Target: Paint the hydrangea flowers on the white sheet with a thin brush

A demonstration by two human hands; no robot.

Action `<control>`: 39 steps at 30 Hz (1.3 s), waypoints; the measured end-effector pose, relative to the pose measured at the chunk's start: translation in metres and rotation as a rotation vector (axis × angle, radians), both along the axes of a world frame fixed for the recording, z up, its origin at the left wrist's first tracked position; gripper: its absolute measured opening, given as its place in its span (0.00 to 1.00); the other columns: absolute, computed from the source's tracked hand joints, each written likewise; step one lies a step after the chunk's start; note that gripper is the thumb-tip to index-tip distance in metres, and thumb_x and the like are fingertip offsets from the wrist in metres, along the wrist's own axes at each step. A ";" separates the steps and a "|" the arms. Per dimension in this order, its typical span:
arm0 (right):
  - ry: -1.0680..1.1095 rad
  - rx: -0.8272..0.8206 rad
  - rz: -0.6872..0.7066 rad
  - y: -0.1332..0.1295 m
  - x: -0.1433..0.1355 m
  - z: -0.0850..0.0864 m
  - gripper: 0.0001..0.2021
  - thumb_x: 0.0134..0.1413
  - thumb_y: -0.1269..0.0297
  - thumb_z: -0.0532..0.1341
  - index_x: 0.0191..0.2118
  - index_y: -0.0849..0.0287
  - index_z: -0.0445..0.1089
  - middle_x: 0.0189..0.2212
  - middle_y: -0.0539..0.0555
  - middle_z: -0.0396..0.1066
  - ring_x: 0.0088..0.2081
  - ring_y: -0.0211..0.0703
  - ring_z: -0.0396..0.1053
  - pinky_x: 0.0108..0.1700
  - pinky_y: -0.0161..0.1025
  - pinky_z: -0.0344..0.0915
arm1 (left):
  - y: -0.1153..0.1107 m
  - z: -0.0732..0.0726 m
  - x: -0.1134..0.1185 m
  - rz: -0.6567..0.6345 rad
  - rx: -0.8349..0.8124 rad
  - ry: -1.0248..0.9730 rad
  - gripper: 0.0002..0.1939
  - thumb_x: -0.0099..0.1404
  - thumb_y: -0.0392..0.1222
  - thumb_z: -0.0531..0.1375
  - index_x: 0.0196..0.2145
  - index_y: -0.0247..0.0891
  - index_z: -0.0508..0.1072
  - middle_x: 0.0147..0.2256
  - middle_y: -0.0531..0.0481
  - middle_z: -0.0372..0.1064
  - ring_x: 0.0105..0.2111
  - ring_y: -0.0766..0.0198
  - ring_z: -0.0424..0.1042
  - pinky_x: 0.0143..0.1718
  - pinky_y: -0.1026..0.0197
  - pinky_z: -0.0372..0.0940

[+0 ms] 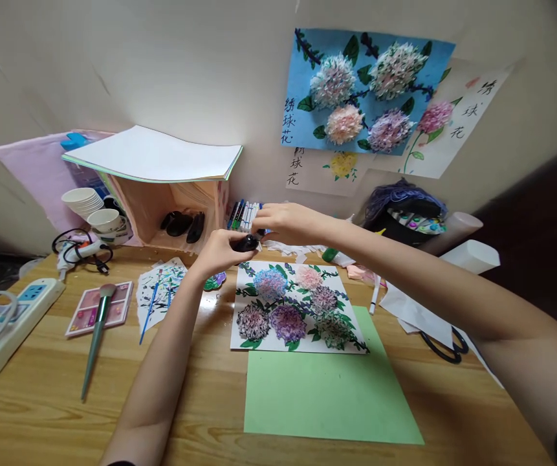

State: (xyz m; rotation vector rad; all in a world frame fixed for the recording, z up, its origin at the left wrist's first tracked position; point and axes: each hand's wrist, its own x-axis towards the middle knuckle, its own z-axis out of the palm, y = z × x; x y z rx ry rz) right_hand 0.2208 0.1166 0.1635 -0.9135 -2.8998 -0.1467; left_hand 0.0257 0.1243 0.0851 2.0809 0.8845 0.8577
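My left hand is closed around a small shiny black object, whose kind I cannot make out. Right beside it, my right hand has its fingers bent down and pinched at the far end of that object; what is between them is hidden. Just behind both hands lies a row of marker pens. Below them on the table is a white sheet of textured flower art with several pink, blue and purple blooms and green leaves. It partly overlaps a green sheet of paper.
To the left are a makeup brush on a pink palette, a blue paintbrush, paper cups and a power strip. A cardboard box stands behind. Scissors lie right, partly under paper. Flower pictures hang on the wall.
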 end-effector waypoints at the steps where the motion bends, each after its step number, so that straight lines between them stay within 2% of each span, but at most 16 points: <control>1: -0.024 0.051 0.053 0.000 0.002 -0.004 0.07 0.59 0.72 0.55 0.39 0.60 0.69 0.35 0.55 0.70 0.38 0.41 0.63 0.35 0.37 0.59 | 0.001 -0.001 0.000 -0.049 -0.064 -0.021 0.08 0.54 0.43 0.61 0.23 0.35 0.73 0.19 0.55 0.63 0.20 0.69 0.59 0.20 0.65 0.51; 5: -0.055 0.205 0.251 -0.001 0.010 -0.017 0.13 0.64 0.74 0.46 0.40 0.63 0.68 0.39 0.59 0.71 0.40 0.40 0.65 0.39 0.39 0.65 | 0.002 -0.001 -0.004 -0.226 -0.267 -0.028 0.09 0.55 0.43 0.63 0.25 0.34 0.73 0.20 0.55 0.62 0.19 0.70 0.60 0.19 0.66 0.53; 10: 0.019 0.307 0.425 -0.009 0.015 -0.028 0.13 0.65 0.70 0.47 0.44 0.62 0.67 0.42 0.58 0.72 0.43 0.40 0.68 0.44 0.41 0.70 | 0.004 0.003 -0.017 -0.381 -0.380 0.123 0.12 0.54 0.47 0.64 0.27 0.33 0.75 0.22 0.51 0.68 0.21 0.68 0.64 0.21 0.65 0.56; 14: 0.014 0.337 0.479 -0.018 0.016 -0.031 0.11 0.64 0.70 0.49 0.44 0.58 0.68 0.45 0.55 0.72 0.46 0.38 0.69 0.47 0.41 0.72 | 0.006 0.001 -0.022 -0.552 -0.535 0.111 0.13 0.54 0.48 0.65 0.29 0.34 0.77 0.26 0.45 0.74 0.25 0.63 0.71 0.26 0.63 0.63; 19: -0.008 0.299 0.591 -0.025 0.018 -0.028 0.09 0.61 0.69 0.54 0.42 0.55 0.70 0.45 0.53 0.74 0.47 0.38 0.70 0.48 0.39 0.72 | 0.008 -0.004 -0.022 -0.739 -0.749 0.013 0.15 0.50 0.50 0.67 0.31 0.37 0.78 0.29 0.42 0.75 0.28 0.57 0.75 0.32 0.56 0.69; 22: 0.049 0.217 0.509 -0.025 0.025 -0.021 0.10 0.61 0.69 0.54 0.40 0.52 0.71 0.44 0.51 0.74 0.46 0.39 0.71 0.47 0.40 0.73 | 0.009 -0.005 -0.024 -0.819 -0.844 0.059 0.19 0.46 0.53 0.69 0.33 0.38 0.79 0.29 0.41 0.76 0.29 0.53 0.75 0.33 0.54 0.69; 26: 0.176 0.086 0.166 -0.014 0.035 -0.024 0.12 0.61 0.69 0.51 0.42 0.52 0.71 0.43 0.53 0.73 0.47 0.43 0.69 0.49 0.48 0.69 | 0.008 -0.004 -0.035 -0.721 -0.734 0.036 0.18 0.45 0.51 0.70 0.32 0.39 0.80 0.31 0.40 0.76 0.33 0.53 0.75 0.34 0.56 0.69; 28: 0.223 0.002 0.015 -0.003 0.034 -0.036 0.10 0.60 0.69 0.53 0.41 0.57 0.70 0.40 0.57 0.73 0.44 0.45 0.69 0.45 0.49 0.68 | 0.003 -0.002 -0.045 -0.636 -0.631 0.047 0.16 0.47 0.47 0.69 0.34 0.38 0.79 0.33 0.40 0.76 0.35 0.53 0.75 0.35 0.57 0.69; 30: 0.242 -0.165 -0.091 0.010 0.027 -0.054 0.06 0.56 0.69 0.58 0.38 0.60 0.70 0.37 0.58 0.73 0.40 0.45 0.68 0.42 0.47 0.67 | -0.007 0.000 -0.057 -0.508 -0.535 0.043 0.16 0.48 0.44 0.69 0.36 0.37 0.79 0.35 0.41 0.76 0.36 0.55 0.74 0.36 0.58 0.68; 32: 0.289 -0.303 -0.134 0.023 0.015 -0.075 0.05 0.52 0.71 0.60 0.36 0.61 0.70 0.35 0.56 0.73 0.38 0.43 0.68 0.43 0.45 0.65 | -0.020 0.001 -0.069 -0.355 -0.452 0.036 0.16 0.49 0.42 0.68 0.37 0.37 0.79 0.36 0.43 0.76 0.36 0.57 0.74 0.37 0.60 0.68; 35: 0.351 -0.359 -0.150 0.039 -0.004 -0.101 0.07 0.51 0.71 0.60 0.38 0.62 0.69 0.36 0.56 0.73 0.38 0.41 0.70 0.42 0.41 0.66 | -0.043 -0.003 -0.088 -0.127 -0.389 0.029 0.14 0.48 0.40 0.68 0.36 0.37 0.79 0.34 0.46 0.76 0.36 0.57 0.74 0.39 0.59 0.67; 39: 0.420 -0.407 -0.186 0.050 -0.022 -0.123 0.09 0.50 0.69 0.61 0.39 0.63 0.70 0.37 0.57 0.74 0.37 0.41 0.72 0.41 0.39 0.68 | -0.071 -0.020 -0.109 0.044 -0.397 -0.037 0.13 0.48 0.40 0.68 0.35 0.37 0.79 0.34 0.46 0.76 0.38 0.55 0.73 0.42 0.56 0.67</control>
